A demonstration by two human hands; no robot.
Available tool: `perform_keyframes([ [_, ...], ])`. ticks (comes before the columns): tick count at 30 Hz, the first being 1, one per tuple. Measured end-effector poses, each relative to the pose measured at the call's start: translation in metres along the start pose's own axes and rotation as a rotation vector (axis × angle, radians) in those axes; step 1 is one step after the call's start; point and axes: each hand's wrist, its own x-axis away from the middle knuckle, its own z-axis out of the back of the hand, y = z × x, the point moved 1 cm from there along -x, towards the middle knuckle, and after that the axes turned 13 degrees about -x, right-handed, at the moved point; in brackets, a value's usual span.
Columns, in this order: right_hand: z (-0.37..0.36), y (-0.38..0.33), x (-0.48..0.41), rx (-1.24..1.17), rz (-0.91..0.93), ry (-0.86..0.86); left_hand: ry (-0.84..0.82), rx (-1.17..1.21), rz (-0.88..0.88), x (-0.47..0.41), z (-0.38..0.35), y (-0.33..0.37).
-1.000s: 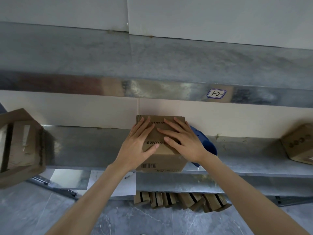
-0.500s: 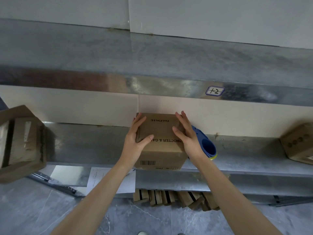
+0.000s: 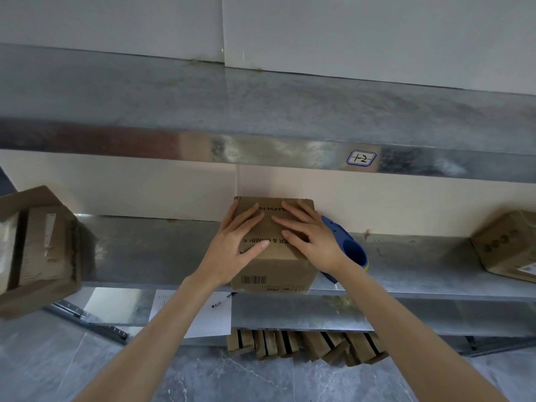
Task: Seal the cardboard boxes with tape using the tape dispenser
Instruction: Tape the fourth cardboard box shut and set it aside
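Note:
A small brown cardboard box (image 3: pixel 275 274) with printed lettering and a barcode stands on the metal shelf (image 3: pixel 150 250), its back against the wall. My left hand (image 3: pixel 236 245) lies flat on the left half of the box top, fingers straight and spread. On the right half my right hand (image 3: pixel 311 237) presses down the same way. A blue tape dispenser (image 3: pixel 352 250) lies on the shelf just right of the box, partly hidden behind my right wrist.
An open cardboard box (image 3: pixel 37 250) sits at the shelf's left end and another box (image 3: pixel 507 248) at the right end. Above runs an upper shelf with a label (image 3: pixel 361 158). Below lie a paper sheet with a pen (image 3: pixel 214 311) and several folded cartons (image 3: pixel 304 343).
Both hands moved from gripping the box's sides back onto its top, fingers flat. The box stayed in place on the shelf.

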Motion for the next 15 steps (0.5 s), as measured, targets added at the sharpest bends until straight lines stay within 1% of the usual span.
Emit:
perform_keyframes([
  [4, 0.001, 0.002, 0.0, -0.046, 0.011, 0.021, -0.036, -0.034, -0.016, -0.001, 0.003, -0.001],
  [8, 0.007, -0.004, 0.0, -0.125, -0.019, 0.015, -0.091, -0.025, -0.018, 0.001, 0.01, -0.002],
  [12, 0.016, -0.005, -0.007, -0.075, -0.113, -0.003, -0.135, 0.004, -0.032, 0.003, 0.021, -0.011],
  [15, 0.015, -0.005, -0.003, -0.111, -0.138, -0.012, -0.125, -0.011, -0.026, 0.006, 0.033, -0.022],
])
